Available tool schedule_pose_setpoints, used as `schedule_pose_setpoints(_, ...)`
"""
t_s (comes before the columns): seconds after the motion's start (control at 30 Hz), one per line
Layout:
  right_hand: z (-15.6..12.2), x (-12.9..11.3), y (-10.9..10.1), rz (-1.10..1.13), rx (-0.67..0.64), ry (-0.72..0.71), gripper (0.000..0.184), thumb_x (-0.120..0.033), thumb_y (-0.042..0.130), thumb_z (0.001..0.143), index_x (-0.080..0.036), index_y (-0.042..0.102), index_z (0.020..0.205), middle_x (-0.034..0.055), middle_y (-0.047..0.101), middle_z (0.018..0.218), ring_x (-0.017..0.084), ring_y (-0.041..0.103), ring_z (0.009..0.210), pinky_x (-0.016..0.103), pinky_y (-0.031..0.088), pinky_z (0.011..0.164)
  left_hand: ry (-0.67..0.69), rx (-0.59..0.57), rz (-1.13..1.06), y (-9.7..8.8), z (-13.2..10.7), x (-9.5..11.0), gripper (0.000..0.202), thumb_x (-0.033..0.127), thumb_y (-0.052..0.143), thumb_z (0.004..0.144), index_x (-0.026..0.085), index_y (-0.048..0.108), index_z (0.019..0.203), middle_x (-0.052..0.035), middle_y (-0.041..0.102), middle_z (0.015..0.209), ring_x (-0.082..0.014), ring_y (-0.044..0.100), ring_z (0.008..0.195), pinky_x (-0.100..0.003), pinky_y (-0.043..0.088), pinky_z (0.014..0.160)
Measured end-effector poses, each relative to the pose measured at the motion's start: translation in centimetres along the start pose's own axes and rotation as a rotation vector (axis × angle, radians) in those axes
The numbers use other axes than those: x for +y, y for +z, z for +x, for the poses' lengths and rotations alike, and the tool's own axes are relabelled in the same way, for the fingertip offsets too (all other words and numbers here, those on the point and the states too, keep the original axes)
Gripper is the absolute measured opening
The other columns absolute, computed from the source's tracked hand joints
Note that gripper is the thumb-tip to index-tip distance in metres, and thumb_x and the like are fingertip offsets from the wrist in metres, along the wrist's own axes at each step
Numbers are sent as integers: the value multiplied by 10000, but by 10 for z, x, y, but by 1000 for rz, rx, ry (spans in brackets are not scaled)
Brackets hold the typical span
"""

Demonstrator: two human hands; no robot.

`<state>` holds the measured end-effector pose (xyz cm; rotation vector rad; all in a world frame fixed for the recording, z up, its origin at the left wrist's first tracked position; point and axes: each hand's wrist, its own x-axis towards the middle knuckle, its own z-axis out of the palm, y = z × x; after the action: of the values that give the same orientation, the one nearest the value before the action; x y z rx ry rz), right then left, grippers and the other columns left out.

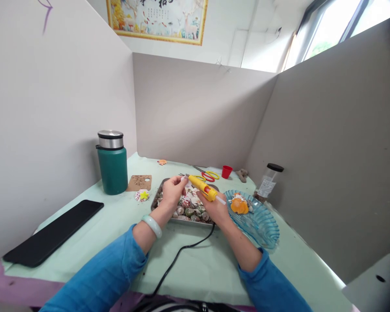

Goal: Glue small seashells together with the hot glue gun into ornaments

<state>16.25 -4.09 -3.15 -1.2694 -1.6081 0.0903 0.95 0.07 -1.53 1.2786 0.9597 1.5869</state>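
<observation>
My right hand [216, 209] is wrapped round a yellow hot glue gun [202, 187], nozzle pointing left, a glue stick poking out its back end and a black cord [182, 253] trailing toward me. My left hand [173, 192] pinches a small pale shell right at the nozzle tip. Both hands hover over a metal tray [167, 216] filled with several seashells. A blue glass shell-shaped dish [260, 221] lies to the right, with an orange shell [239, 205] in it.
A green flask [112, 164] stands at the left, with a brown card [139, 183] and a small decorated shell [142, 195] beside it. A black phone [53, 232] lies near left. Scissors [208, 175], a red cup [226, 171] and a jar [268, 182] stand behind. Grey partitions enclose the table.
</observation>
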Motion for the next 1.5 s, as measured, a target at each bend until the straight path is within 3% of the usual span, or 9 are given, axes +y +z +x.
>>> schedule_pose_setpoints(0.4,0,-2,-1,21,23,41,335,-507,534,801,-188,593,717,14,618,615,159,515,555,253,390,538,-64,17,-103,0,-1,4,284,387,720,647,140,609,733,58,473,457,-74,418,419,-202,308,452)
schedule_pose_setpoints(0.73,0,-1,-1,26,22,66,353,-525,535,793,-183,591,723,13,612,610,153,500,547,250,391,532,-30,2,-209,-2,6,-7,292,366,735,637,144,623,789,46,538,603,-52,411,455,-199,319,461)
schedule_pose_setpoints(1.1,1,0,0,32,11,54,355,-524,530,797,-185,598,718,20,615,621,162,513,556,254,400,523,18,87,-79,1,-1,8,231,347,680,660,151,604,756,60,500,534,-64,400,436,-199,301,442)
schedule_pose_setpoints(1.5,0,-1,0,14,-4,34,357,-533,530,798,-194,596,710,10,600,595,160,511,544,254,389,525,11,99,-65,-2,1,3,296,414,691,671,150,596,767,64,485,504,-63,405,428,-196,300,448)
